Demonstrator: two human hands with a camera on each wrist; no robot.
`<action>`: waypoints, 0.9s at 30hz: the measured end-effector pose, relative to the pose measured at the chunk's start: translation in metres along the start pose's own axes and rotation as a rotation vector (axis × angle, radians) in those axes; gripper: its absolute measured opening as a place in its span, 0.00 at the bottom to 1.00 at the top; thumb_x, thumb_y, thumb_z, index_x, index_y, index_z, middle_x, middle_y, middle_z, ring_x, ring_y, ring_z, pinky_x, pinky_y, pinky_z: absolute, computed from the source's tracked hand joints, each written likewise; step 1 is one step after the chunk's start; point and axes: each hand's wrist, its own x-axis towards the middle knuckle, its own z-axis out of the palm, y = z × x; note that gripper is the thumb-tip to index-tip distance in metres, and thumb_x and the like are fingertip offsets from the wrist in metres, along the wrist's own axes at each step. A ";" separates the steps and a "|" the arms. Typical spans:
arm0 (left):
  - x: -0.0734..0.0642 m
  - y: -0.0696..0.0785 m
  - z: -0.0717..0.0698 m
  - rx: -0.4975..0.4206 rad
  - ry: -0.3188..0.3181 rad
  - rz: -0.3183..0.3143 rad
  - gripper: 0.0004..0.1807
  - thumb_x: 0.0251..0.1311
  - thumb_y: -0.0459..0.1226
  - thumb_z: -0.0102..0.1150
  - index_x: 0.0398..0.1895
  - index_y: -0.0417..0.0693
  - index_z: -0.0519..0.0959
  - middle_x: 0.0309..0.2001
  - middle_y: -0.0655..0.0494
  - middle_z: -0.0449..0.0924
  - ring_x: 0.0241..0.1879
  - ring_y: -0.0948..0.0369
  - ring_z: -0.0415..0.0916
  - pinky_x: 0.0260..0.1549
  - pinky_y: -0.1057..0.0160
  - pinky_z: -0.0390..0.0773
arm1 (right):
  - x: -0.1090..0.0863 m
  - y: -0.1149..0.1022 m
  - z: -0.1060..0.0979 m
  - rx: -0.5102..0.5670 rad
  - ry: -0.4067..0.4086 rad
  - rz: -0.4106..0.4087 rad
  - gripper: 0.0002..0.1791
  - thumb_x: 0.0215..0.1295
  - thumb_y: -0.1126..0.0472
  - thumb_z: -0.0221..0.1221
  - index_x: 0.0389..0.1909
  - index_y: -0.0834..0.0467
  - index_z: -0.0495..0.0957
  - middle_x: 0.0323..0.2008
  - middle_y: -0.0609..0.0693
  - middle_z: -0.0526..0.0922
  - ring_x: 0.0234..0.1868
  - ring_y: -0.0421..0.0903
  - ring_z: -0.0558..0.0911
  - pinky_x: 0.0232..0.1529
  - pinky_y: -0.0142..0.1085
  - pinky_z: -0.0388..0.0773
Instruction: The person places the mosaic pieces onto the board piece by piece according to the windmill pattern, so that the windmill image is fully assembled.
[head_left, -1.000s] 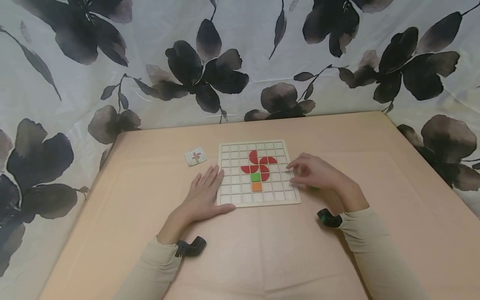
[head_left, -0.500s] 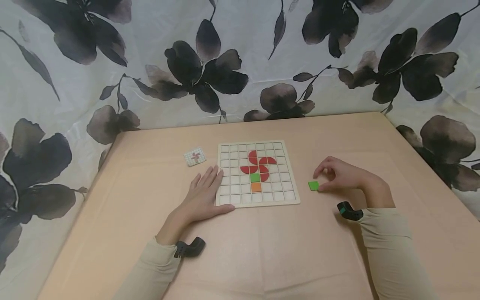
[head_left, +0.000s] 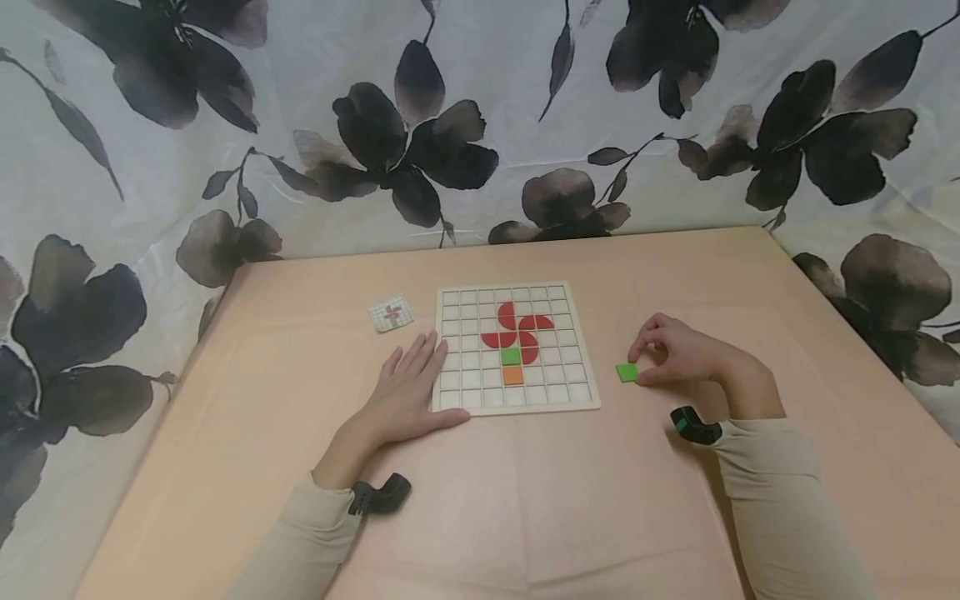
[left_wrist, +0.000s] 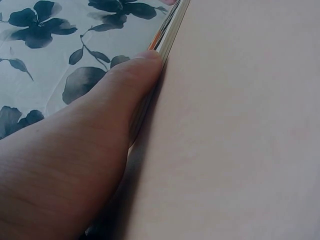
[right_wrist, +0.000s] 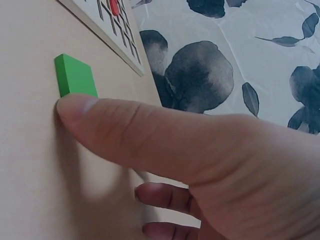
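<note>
A white gridded board (head_left: pixel 555 397) bears several red rounded pieces (head_left: pixel 536 322) in a pinwheel, with a green square (head_left: pixel 511 357) and an orange square (head_left: pixel 513 375) below them. My left hand (head_left: pixel 401 393) lies along the board's left side, fingers straight, its thumb (left_wrist: pixel 142 65) against the front edge. To the right of the board, my right hand (head_left: pixel 686 354) pinches a loose green square tile (head_left: pixel 626 372) by its near side between thumb and index finger. The right wrist view has the thumb (right_wrist: pixel 80 107) pressed to the tile's edge; the index finger is hidden there.
A small card (head_left: pixel 391 314) with a printed pinwheel pattern on a grid lies just left of the board. The table (head_left: pixel 517 508) has a pale peach cover, and a floral-patterned cloth (head_left: pixel 315 225) hangs behind it.
My right hand has moved right, from the board's right edge to the loose green tile, and holds its near side now. The left hand and the board have stayed put.
</note>
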 end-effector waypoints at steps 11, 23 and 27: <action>0.002 0.000 0.001 0.003 -0.009 0.000 0.62 0.47 0.75 0.46 0.76 0.47 0.43 0.77 0.50 0.36 0.76 0.53 0.31 0.71 0.43 0.36 | 0.007 -0.006 0.004 -0.009 0.053 0.077 0.08 0.51 0.55 0.70 0.32 0.52 0.84 0.44 0.54 0.72 0.49 0.52 0.69 0.52 0.47 0.68; -0.001 -0.001 0.000 -0.003 -0.001 -0.001 0.62 0.47 0.75 0.48 0.76 0.47 0.43 0.77 0.49 0.36 0.76 0.52 0.32 0.70 0.43 0.36 | 0.034 -0.087 0.036 -0.182 0.164 -0.085 0.13 0.47 0.51 0.72 0.33 0.50 0.85 0.45 0.48 0.75 0.50 0.49 0.68 0.53 0.43 0.70; 0.001 0.000 -0.001 0.003 -0.011 -0.007 0.61 0.47 0.75 0.47 0.76 0.48 0.42 0.77 0.50 0.35 0.76 0.53 0.31 0.71 0.43 0.35 | 0.039 -0.113 0.056 -0.236 0.153 -0.152 0.11 0.48 0.50 0.70 0.33 0.47 0.85 0.45 0.46 0.75 0.50 0.47 0.69 0.52 0.41 0.72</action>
